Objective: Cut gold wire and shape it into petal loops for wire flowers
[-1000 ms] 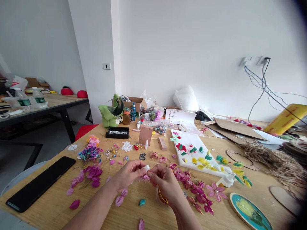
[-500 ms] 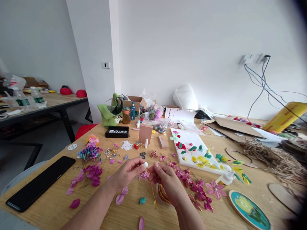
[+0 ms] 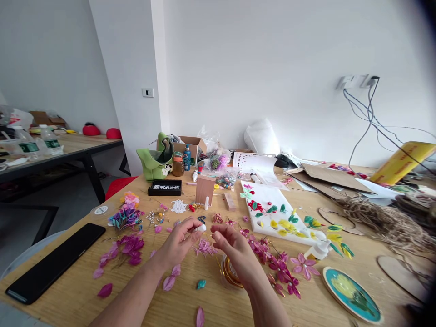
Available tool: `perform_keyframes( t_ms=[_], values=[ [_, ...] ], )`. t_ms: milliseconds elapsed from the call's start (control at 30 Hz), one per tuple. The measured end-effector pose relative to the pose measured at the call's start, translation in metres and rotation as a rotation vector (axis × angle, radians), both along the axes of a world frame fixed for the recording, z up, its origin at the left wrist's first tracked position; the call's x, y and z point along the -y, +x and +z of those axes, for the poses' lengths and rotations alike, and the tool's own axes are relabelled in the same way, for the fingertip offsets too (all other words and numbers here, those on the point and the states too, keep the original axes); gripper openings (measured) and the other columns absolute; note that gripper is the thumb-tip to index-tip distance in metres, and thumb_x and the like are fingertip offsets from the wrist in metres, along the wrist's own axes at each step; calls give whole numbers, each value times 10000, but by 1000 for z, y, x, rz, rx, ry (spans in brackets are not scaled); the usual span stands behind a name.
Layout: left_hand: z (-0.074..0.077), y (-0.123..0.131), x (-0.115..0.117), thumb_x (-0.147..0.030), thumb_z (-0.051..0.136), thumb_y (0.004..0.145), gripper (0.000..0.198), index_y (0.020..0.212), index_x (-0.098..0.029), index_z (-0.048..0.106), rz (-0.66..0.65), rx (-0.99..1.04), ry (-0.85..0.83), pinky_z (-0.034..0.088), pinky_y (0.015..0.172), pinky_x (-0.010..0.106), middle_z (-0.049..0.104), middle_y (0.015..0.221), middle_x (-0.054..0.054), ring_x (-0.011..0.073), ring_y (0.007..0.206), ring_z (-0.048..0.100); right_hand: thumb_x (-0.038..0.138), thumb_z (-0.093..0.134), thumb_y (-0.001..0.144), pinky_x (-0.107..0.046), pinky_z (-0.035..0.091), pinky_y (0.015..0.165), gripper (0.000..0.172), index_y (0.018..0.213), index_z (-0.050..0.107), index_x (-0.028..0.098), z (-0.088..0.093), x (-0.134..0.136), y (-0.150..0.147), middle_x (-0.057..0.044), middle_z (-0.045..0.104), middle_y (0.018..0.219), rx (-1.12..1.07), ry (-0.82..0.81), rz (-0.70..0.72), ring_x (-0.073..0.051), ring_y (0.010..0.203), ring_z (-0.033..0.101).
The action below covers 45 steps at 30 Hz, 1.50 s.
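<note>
My left hand (image 3: 184, 240) is closed, pinching a small white round-ended piece (image 3: 201, 228) whose kind I cannot make out. To its right my right hand (image 3: 233, 247) is raised with thumb and fingers apart, and nothing shows between them. A coil of gold wire (image 3: 229, 274) in a clear round container lies under my right hand, which partly hides it. Pink petal pieces (image 3: 205, 246) lie on the table just behind and between the hands. Closer to me are a teal lump (image 3: 201, 284) and a single pink petal (image 3: 200, 316).
A long black case (image 3: 56, 263) lies at the left beside magenta flowers (image 3: 132, 247). Right of my hands are wired pink flowers (image 3: 281, 268), a white foam board (image 3: 259, 218) with flowers, a glue bottle (image 3: 318, 250) and an oval painting (image 3: 352, 293). A wooden block (image 3: 205, 190) stands behind.
My hands have drawn apart slightly, and the fingers of my right hand have opened. The gold strand that hung below it is no longer in its fingers. The white piece stays in my left hand.
</note>
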<state>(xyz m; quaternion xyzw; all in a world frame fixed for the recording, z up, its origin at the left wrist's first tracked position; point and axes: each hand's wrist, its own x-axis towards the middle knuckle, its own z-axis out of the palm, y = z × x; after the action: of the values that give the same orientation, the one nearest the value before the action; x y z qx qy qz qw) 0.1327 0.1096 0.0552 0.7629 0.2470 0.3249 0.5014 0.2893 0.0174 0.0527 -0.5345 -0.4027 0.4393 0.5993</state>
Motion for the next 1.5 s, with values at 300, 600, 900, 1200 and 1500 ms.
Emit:
perform_keyframes(
  t_ms=[300, 600, 900, 1200, 1500],
  values=[
    [-4, 3, 3, -366, 531, 890, 212, 916, -178, 626, -54, -7, 3, 421, 776, 256, 572, 873, 20, 172, 857, 534, 457, 786, 668, -310, 473, 737, 407, 896, 665, 143, -8, -5, -5, -76, 698, 849, 78, 33, 103, -201, 807, 634],
    [-15, 7, 0, -396, 600, 855, 251, 922, -154, 614, -151, 117, -220, 431, 709, 258, 572, 811, 7, 142, 772, 544, 491, 716, 734, -249, 403, 602, 352, 728, 648, 145, -13, -7, -2, -34, 661, 679, 205, 70, 1, -148, 639, 564],
    [-7, 7, 3, -416, 624, 837, 287, 834, -129, 639, -209, 159, -335, 441, 670, 270, 631, 733, 26, 147, 702, 585, 329, 588, 809, -249, 409, 659, 208, 705, 656, 162, 4, -2, -9, -18, 648, 670, 415, 44, -1, -157, 668, 586],
    [-10, 9, 5, -414, 646, 826, 313, 779, -107, 678, -220, 187, -487, 426, 648, 247, 633, 688, 34, 127, 657, 567, 240, 498, 840, -219, 374, 629, 205, 664, 584, 181, 5, 1, -12, 6, 618, 650, 598, 66, -25, -134, 646, 559],
    [-14, 9, 4, -413, 676, 802, 314, 953, -138, 667, -214, 273, -717, 466, 640, 265, 691, 775, 60, 163, 682, 649, 229, 481, 849, -215, 365, 614, 217, 648, 547, 182, 5, 1, -11, 8, 614, 652, 610, 72, -27, -127, 641, 540]
  ],
)
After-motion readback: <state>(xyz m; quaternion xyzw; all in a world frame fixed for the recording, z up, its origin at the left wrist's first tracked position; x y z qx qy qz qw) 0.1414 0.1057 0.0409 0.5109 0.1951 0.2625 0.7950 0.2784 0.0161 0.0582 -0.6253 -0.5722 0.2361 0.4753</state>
